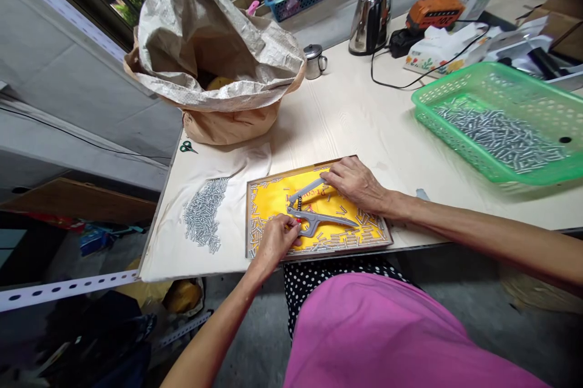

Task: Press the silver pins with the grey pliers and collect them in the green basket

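Observation:
Over a shallow tray with a yellow bottom lies a grey hand tool that looks like pruning shears, its two handles spread and a dark spring between them. My right hand is closed on the end of the upper handle. My left hand is closed, fingertips pinched at the tool's left end by a small red part; what exactly they pinch is partly hidden. Small silver metal pins are scattered in the tray, many in rows along its front side.
A pile of pins lies on a white cloth at left. Behind stand a large woven sack, green scissors, a metal mug and a kettle. A green basket of pins sits at right.

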`<move>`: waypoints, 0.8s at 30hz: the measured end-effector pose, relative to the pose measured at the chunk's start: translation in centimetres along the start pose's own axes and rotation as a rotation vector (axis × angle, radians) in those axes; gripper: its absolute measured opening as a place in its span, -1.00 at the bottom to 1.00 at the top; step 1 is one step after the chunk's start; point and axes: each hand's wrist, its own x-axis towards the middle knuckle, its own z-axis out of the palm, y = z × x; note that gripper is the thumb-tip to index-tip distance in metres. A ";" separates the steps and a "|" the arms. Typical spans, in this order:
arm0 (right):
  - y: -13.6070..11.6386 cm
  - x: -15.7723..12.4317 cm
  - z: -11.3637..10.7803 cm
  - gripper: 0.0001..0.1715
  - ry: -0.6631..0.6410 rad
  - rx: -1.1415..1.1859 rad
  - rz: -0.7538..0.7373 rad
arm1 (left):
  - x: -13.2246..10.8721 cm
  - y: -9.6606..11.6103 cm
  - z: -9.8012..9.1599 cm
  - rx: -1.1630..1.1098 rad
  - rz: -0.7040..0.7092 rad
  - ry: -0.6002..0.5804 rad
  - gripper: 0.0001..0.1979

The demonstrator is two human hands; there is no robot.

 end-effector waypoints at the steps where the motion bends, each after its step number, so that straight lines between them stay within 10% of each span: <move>1: -0.1 -0.2 0.1 -0.57 0.009 -0.009 0.014 | 0.1 -0.1 0.0 -0.006 -0.014 -0.001 -0.88; 10: -0.3 -0.4 0.1 -0.57 -0.013 0.048 0.006 | -0.1 0.2 0.0 0.003 -0.028 0.025 -0.88; 16: -1.8 -0.9 -1.1 0.12 -0.076 0.056 -0.029 | -0.5 0.4 0.0 0.008 0.005 0.052 -0.88; 24: -3.1 -2.0 -2.2 0.25 -0.192 0.029 -0.035 | -1.1 1.1 0.0 -0.006 -0.010 0.095 -0.88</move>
